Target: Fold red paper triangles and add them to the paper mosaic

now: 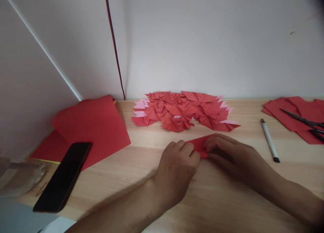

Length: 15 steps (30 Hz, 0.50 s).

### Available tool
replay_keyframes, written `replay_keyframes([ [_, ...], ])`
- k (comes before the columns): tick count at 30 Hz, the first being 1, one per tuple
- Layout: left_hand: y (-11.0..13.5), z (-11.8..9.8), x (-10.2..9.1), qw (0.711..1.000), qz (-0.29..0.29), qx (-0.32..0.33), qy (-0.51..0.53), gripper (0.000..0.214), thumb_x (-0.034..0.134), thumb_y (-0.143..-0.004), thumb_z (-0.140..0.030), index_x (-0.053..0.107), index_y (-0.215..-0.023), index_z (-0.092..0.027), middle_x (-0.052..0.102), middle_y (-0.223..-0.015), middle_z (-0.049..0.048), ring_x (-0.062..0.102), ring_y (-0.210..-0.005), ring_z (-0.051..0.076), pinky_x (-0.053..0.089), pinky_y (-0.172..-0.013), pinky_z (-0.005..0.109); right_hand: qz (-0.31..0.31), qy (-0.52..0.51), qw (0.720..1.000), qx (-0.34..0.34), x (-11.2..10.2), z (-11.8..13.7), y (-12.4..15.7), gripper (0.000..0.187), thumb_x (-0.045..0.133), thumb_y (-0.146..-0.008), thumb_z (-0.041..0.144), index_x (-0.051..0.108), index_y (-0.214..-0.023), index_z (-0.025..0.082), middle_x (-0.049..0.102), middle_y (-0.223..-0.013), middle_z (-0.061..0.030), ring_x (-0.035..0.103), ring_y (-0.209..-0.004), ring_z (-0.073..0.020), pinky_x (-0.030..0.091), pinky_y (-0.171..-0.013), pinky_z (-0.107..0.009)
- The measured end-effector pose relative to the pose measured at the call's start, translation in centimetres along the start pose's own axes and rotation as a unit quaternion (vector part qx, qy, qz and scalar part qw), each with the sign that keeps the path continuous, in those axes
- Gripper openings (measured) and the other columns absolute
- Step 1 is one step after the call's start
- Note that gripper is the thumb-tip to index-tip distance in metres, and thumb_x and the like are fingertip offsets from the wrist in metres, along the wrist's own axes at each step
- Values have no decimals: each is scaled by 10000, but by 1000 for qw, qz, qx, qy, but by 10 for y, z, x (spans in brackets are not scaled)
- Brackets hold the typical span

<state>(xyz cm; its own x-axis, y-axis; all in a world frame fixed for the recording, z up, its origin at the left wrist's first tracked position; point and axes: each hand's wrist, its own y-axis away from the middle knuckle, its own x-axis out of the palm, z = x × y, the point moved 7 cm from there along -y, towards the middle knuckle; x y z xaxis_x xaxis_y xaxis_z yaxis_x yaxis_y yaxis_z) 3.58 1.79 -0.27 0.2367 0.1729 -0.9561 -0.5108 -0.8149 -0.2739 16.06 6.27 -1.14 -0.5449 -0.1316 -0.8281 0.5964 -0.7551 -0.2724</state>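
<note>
Between my hands is a small piece of red paper [199,144], partly hidden by my fingers, close above or on the wooden table. My left hand [178,169] is closed on its left side, fingers curled over the paper. On its right side my right hand [229,155] grips the paper between thumb and fingers. Just beyond them lies a pile of folded red and pink paper pieces [182,109], overlapping in rows with pointed ends.
Large red sheets [101,125] lie at the left, with a black phone [63,177] across their corner. A clear plastic container [22,177] sits at the table's left edge. To the right are a white marker [270,141], red paper pieces [291,116] and black scissors [303,121].
</note>
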Motion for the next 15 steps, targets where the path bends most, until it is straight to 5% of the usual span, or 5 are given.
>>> replay_keyframes([
  [6,-1,0,-1,1000,7,-8,-9,138,613,-860,-124,578,-737,-176,604,-789,40,536,-751,222,428,-599,352,40,-54,997,-29,3,-7,-2,110,559,-917,284,605,-824,247,667,-913,-45,639,-853,-209,529,-730,-339],
  [15,3,0,-1,999,4,-10,42,85,618,-877,-141,626,-803,-182,633,-846,25,531,-781,205,430,-644,358,54,-71,996,-21,5,-10,-1,254,522,-951,379,631,-761,248,653,-821,-27,614,-779,-195,484,-707,-342],
])
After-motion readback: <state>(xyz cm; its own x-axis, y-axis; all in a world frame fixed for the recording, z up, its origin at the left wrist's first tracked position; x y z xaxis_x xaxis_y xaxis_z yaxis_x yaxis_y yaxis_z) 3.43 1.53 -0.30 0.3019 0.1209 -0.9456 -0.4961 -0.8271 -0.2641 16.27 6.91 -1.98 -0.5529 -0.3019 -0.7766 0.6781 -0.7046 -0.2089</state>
